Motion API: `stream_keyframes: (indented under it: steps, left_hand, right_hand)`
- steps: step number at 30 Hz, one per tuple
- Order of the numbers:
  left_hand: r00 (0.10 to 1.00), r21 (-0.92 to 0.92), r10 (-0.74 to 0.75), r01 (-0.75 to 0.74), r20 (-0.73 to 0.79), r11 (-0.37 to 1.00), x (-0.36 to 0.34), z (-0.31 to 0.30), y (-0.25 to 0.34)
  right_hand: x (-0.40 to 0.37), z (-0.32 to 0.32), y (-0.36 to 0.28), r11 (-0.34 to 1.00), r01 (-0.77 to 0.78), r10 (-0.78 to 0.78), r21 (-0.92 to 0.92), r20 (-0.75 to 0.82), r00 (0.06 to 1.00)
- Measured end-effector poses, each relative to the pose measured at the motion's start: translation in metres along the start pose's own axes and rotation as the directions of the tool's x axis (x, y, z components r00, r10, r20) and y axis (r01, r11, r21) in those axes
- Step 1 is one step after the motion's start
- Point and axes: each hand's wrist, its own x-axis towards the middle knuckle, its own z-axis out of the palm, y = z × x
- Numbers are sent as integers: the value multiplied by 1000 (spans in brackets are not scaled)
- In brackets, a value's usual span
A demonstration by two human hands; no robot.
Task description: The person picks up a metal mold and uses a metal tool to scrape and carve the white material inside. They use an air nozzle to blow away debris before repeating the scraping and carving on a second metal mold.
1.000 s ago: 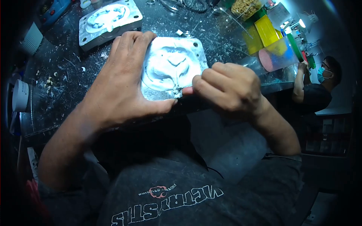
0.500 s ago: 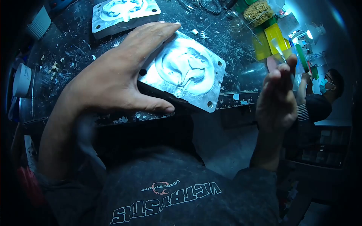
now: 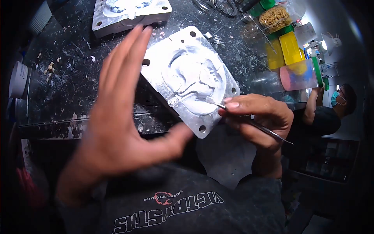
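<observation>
A square metal mould half (image 3: pixel 156 80) with corner holes and a rounded, carved cavity (image 3: pixel 196 72) lies tilted at the front edge of the workbench, one corner jutting past it. My right hand (image 3: pixel 265 117) pinches a thin metal carving tool (image 3: pixel 261 126), its flat, spatula-like tip right at the lower part of the cavity. On the mould's left side is my left hand (image 3: pixel 117 113), smeared by motion, with fingers stretched out and thumb apart. Its thumb comes near the mould's lower edge, and nothing shows between thumb and fingers.
Another metal mould half (image 3: pixel 130 19) sits at the back left. Small pale crumbs (image 3: pixel 50 69) lie on the dark, scratched bench (image 3: pixel 78 101). To the right are a green-lidded clear jar (image 3: pixel 304 74), a yellow container (image 3: pixel 291 46) and a bag of tan pieces (image 3: pixel 275 18). A masked person (image 3: pixel 329 117) is beyond.
My right hand has come down from the right, bringing the carving tool to the cavity. My left hand has loosened from the mould's edge. The mould is turned somewhat, and the light looks whiter.
</observation>
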Motion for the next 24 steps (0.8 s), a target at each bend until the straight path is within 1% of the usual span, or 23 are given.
stream_keyframes:
  steps: [1,2,3,4,6,7,8,10,12,14,16,19,20,22,23,24]
  left_hand:
    - [999,-13,-33,32,-39,999,-9,16,9]
    - [994,-28,-69,67,-80,997,-14,32,14]
    - [992,67,-85,91,-91,994,-14,40,17]
    - [991,62,-90,97,-96,993,-12,43,15]
    - [985,99,-89,104,-146,990,-4,45,10]
    - [984,73,-123,134,-132,988,-2,43,13]
    - [983,76,-116,127,-140,989,-2,42,12]
    - [988,32,-124,128,-89,991,-3,41,7]
    - [991,37,-110,112,-73,993,-2,40,6]
    - [990,10,-120,121,-79,993,-2,41,6]
    - [989,2,-122,123,-88,992,-3,43,4]
    - [991,1,-118,119,-57,993,-3,42,5]
    - [992,16,-114,115,-60,993,-3,43,4]
    - [992,21,-109,111,-70,994,-2,44,5]
    - [990,35,-118,121,-77,992,-2,45,7]
    - [988,50,-128,133,-86,990,-2,45,8]
  right_hand:
    - [5,-1,2,1000,-4,4,0,1,1000]
    - [11,-1,2,991,75,-69,-110,56,996]
    - [17,-1,1,964,158,-135,-213,121,983]
    - [21,1,1,964,157,-132,-214,129,983]
    - [33,4,0,851,326,-240,-412,247,939]
    - [38,7,-3,837,349,-259,-422,257,931]
    - [40,6,-4,831,358,-267,-426,258,928]
    - [39,4,-5,821,352,-230,-449,305,924]
    - [36,5,-10,826,323,-196,-461,304,933]
    - [35,9,-16,865,247,-130,-437,281,951]
    - [36,10,-20,869,234,-100,-436,308,946]
    - [40,11,-23,838,301,-131,-455,368,920]
    - [41,12,-23,838,301,-129,-456,370,920]
    - [42,16,-24,777,387,-203,-496,386,900]
    - [44,17,-26,775,385,-193,-501,392,899]
    - [46,18,-29,737,424,-207,-526,421,883]
